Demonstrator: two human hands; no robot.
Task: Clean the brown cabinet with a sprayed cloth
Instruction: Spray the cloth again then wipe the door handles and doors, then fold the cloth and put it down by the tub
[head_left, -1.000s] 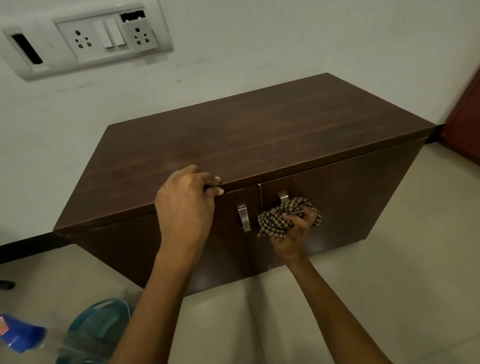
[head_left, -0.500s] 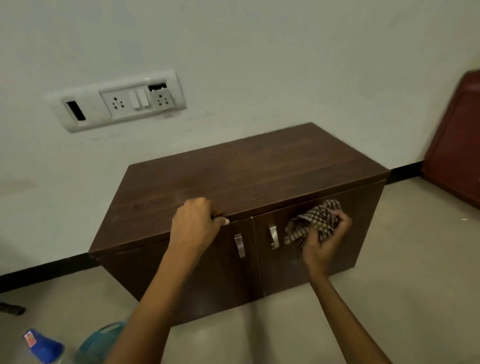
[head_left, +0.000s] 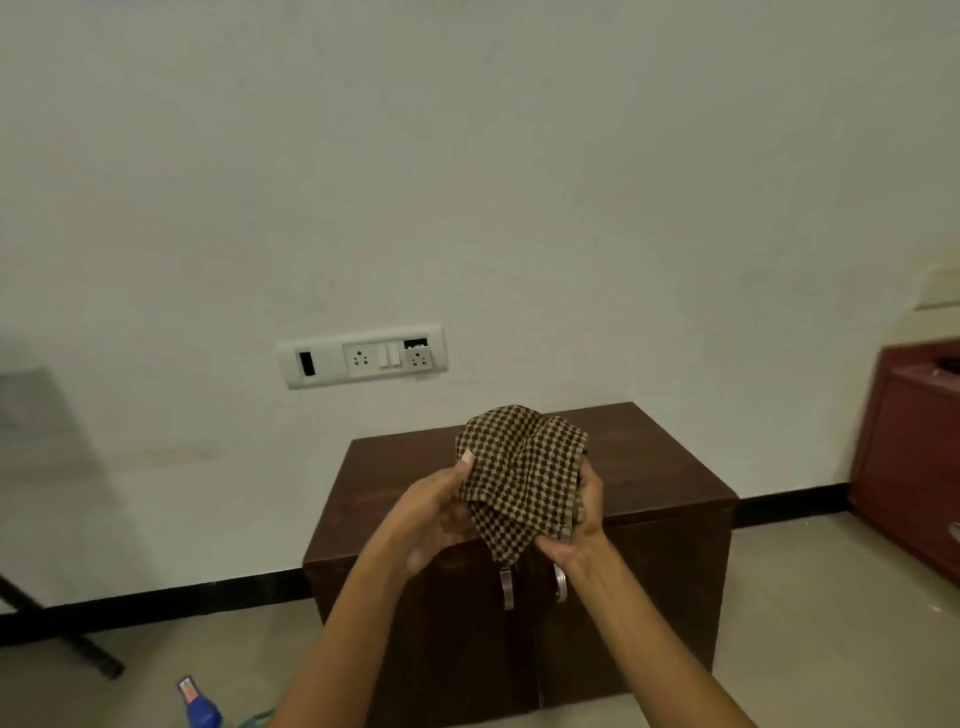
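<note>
- Brown-and-tan checked fabric cloth (head_left: 519, 483): bunched and held up between both hands, over the near edge of the dark brown wooden cabinet (head_left: 660, 467). It appears clear of the cabinet's top.
- Left hand (head_left: 436, 512): thumb and fingers pinch the cloth's left edge.
- Right hand (head_left: 584, 514): fingers curl round the cloth's right side.
- Handling, as judged: light, soft and limp; best gathered into a pad in one palm before wiping.
- Blue-capped spray bottle (head_left: 200, 706): on the floor, near left.
</note>
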